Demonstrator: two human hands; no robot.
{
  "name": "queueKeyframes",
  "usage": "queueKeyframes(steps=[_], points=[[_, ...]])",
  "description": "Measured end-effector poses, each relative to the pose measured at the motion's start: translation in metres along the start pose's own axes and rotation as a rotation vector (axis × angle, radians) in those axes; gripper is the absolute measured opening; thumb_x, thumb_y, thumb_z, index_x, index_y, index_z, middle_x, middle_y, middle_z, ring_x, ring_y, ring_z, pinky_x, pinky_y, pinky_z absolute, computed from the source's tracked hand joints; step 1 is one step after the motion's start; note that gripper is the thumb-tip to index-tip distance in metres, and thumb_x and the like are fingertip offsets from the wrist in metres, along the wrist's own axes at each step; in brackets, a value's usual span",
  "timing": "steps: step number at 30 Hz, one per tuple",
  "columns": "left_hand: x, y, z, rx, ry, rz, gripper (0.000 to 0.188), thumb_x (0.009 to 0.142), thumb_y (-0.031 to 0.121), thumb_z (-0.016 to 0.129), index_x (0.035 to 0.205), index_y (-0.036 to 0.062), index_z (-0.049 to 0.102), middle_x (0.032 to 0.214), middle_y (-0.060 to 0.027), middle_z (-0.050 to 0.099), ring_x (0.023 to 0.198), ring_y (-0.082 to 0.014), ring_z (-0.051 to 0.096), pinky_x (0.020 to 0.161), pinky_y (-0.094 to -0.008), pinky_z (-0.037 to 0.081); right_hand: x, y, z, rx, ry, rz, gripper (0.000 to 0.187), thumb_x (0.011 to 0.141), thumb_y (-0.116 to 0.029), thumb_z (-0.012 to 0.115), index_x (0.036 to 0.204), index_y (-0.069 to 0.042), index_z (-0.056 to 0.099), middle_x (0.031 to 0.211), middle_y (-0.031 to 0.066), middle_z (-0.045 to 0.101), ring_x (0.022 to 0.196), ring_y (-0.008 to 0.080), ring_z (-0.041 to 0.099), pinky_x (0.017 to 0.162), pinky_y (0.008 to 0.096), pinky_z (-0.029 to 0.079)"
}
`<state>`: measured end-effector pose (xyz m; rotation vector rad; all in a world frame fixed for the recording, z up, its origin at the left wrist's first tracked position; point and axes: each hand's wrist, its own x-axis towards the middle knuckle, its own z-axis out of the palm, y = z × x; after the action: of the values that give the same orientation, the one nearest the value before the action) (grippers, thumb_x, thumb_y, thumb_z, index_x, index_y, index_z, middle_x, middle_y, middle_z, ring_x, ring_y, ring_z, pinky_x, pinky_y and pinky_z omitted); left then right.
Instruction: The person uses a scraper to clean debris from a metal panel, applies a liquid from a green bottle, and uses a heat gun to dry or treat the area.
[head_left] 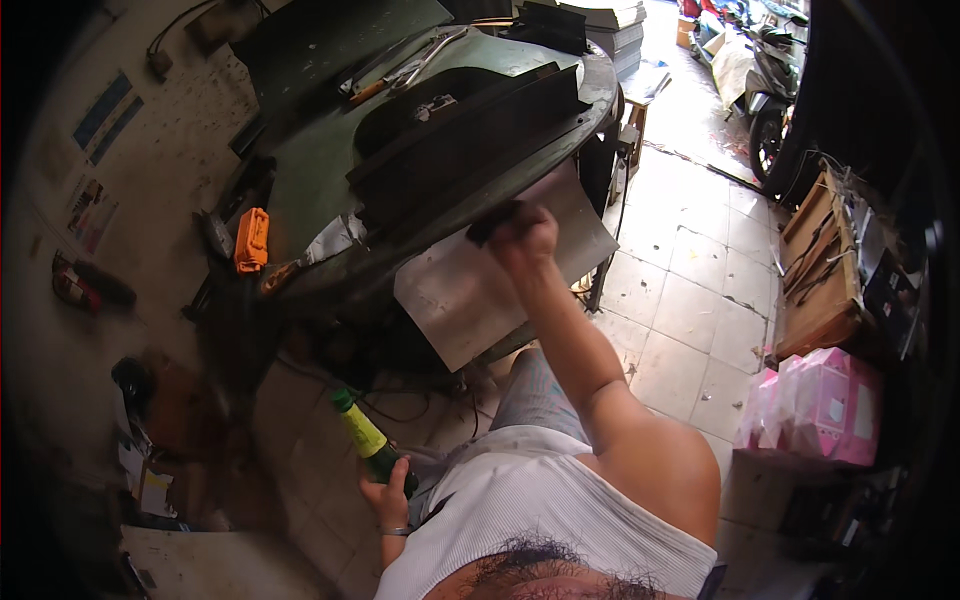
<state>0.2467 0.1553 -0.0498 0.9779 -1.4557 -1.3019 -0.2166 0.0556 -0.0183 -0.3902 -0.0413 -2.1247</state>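
My left hand (pixel 385 497) is wrapped round the lower part of a green bottle (pixel 366 432) with a yellow label and green cap, held low at my left side, tilted. My right arm reaches forward. Its hand (pixel 528 240) is closed on a dark, soft-looking wad (pixel 492 224), perhaps a cloth or sponge; its exact kind is blurred. This wad is against the upper part of a pale grey, shiny sheet (pixel 460 310). The sheet slopes down toward me from the front edge of a large dark green machine (pixel 310 190).
On the machine lie an orange plastic piece (pixel 252 240), a long-handled tool (pixel 405 70) and dark curved metal parts (pixel 470 125). A wooden frame (pixel 818 265) and pink packages (pixel 825 405) stand to the right. A motorbike (pixel 770 110) is beyond the tiled floor (pixel 690 270).
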Motion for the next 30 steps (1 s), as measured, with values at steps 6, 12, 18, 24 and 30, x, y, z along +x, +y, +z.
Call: queueKeyframes(steps=[6, 12, 18, 24, 30], points=[[-0.004, 0.016, 0.000, -0.010, 0.152, -0.077, 0.042, 0.088, 0.004, 0.065, 0.127, -0.0010, 0.050, 0.113, -0.0107, 0.062, 0.083, -0.0181, 0.065, 0.075, -0.0309, 0.053, -0.036, 0.091, 0.063, 0.229, 0.004, 0.015, 0.051, 0.080, -0.024, 0.048, 0.124, 0.002, 0.055, 0.122, 0.0199, 0.060, 0.119, 0.0356, 0.053, 0.109, 0.0492, 0.037], [-0.008, 0.042, 0.001, -0.011, 0.213, -0.039, 0.045, 0.085, 0.000, 0.066, 0.127, -0.0017, 0.050, 0.112, -0.0114, 0.063, 0.084, -0.0183, 0.065, 0.078, -0.0305, 0.054, 0.016, -0.057, 0.049, 0.361, 0.057, -0.152, 0.074, 0.090, -0.054, 0.039, 0.140, 0.001, 0.045, 0.144, 0.0233, 0.046, 0.137, 0.0404, 0.037, 0.118, 0.0543, 0.023], [-0.024, 0.029, -0.005, 0.008, 0.330, -0.083, 0.049, 0.086, 0.000, 0.065, 0.132, -0.0004, 0.047, 0.114, -0.0122, 0.063, 0.085, -0.0188, 0.065, 0.077, -0.0311, 0.053, -0.005, -0.008, 0.063, 0.275, -0.023, -0.104, 0.079, 0.090, -0.064, 0.036, 0.139, -0.002, 0.046, 0.146, 0.0170, 0.046, 0.138, 0.0346, 0.038, 0.119, 0.0512, 0.019], [-0.023, 0.029, 0.012, 0.055, 0.280, -0.092, 0.050, 0.087, 0.001, 0.064, 0.133, -0.0021, 0.045, 0.122, -0.0156, 0.061, 0.091, -0.0218, 0.066, 0.080, -0.0328, 0.053, -0.049, 0.081, 0.076, 0.234, 0.059, 0.351, 0.087, 0.086, -0.073, 0.041, 0.141, -0.006, 0.045, 0.137, 0.0094, 0.054, 0.124, 0.0285, 0.048, 0.113, 0.0467, 0.024], [-0.040, 0.014, 0.006, -0.027, 0.362, -0.012, 0.054, 0.089, 0.005, 0.062, 0.138, -0.0028, 0.041, 0.129, -0.0181, 0.058, 0.106, -0.0250, 0.064, 0.089, -0.0359, 0.051, 0.035, -0.108, 0.030, 0.208, 0.059, -0.181, 0.113, 0.079, -0.090, 0.028, 0.145, 0.001, 0.040, 0.150, 0.0251, 0.038, 0.141, 0.0415, 0.033, 0.119, 0.0562, 0.019]])
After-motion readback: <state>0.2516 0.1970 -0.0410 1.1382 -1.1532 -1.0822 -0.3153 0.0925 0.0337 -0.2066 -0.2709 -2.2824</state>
